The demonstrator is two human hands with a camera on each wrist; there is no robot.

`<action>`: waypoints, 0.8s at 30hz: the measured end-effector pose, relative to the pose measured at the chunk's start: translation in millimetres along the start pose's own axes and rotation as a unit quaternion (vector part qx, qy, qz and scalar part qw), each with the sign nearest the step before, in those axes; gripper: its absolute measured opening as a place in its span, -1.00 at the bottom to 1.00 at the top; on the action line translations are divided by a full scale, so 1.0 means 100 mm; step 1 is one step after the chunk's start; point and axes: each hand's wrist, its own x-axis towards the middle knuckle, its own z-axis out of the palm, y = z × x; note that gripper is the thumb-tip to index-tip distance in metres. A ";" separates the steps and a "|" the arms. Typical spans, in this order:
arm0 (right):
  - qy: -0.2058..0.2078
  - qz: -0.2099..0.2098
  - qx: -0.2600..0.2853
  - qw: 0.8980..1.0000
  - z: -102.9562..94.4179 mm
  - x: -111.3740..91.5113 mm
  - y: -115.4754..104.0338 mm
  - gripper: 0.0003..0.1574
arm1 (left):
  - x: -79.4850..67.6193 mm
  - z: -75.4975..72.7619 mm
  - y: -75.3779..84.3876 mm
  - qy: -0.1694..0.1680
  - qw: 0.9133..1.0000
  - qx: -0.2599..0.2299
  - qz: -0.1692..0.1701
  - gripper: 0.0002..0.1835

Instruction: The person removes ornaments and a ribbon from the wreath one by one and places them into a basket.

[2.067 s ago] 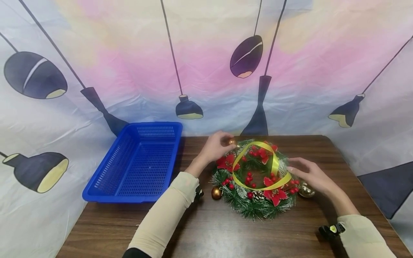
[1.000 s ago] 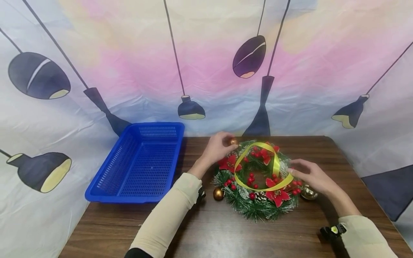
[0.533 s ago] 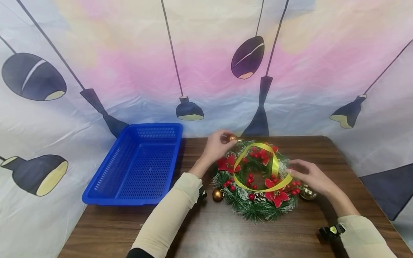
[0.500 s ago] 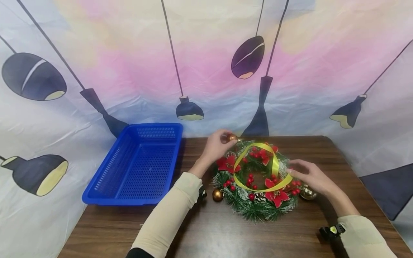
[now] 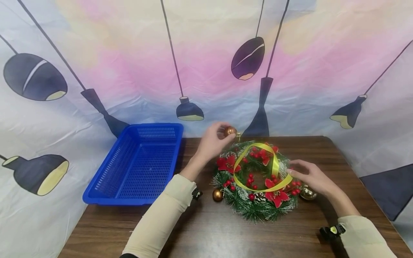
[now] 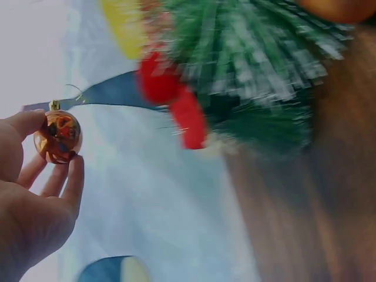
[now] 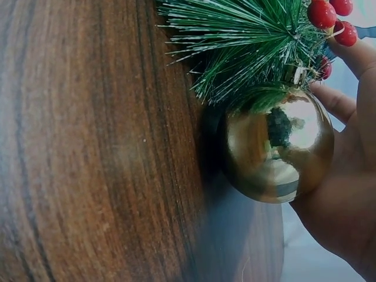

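Note:
My left hand pinches a copper-coloured Christmas bauble between thumb and fingers, raised over the wreath's far left edge. Its gold cap and thin loop show in the left wrist view, where the bauble hangs apart from the greenery. The green Christmas wreath lies on the table with red flowers, berries and a pinecone. My right hand holds the wreath's right edge, thumb by the end of the yellow ribbon. Just below that hand, a shiny gold bauble sits against the needles.
Another bronze bauble is at the wreath's left side. A blue perforated plastic basket stands at the left of the wooden table. Behind the table hangs a cloth backdrop printed with lamps.
My left hand has lifted the copper bauble up and away from the wreath's far left edge, showing its cap and loop. The right hand and wreath stay in place.

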 end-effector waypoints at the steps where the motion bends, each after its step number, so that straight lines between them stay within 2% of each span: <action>1: 0.000 0.000 -0.001 1.000 0.00 0.00 0.00 -0.30 | -0.01 -0.04 0.05 0.001 1.000 0.002 0.008 -0.55; 7: -0.006 -0.001 -0.006 1.000 0.00 0.00 0.02 -0.27 | -0.09 -0.32 0.29 0.006 0.998 0.017 0.065 -0.59; 10: -0.008 -0.004 -0.007 1.000 0.01 0.01 0.01 -0.27 | -0.15 -0.48 0.35 0.012 0.997 0.021 0.077 -0.59; 17: -0.012 -0.004 -0.004 1.000 0.02 0.03 0.03 -0.27 | -0.33 -0.83 0.37 0.041 0.995 0.053 0.075 -0.60; 24: -0.009 -0.003 -0.002 1.000 0.02 0.02 0.04 -0.27 | -0.43 -1.12 0.25 0.072 0.993 0.076 0.061 -0.59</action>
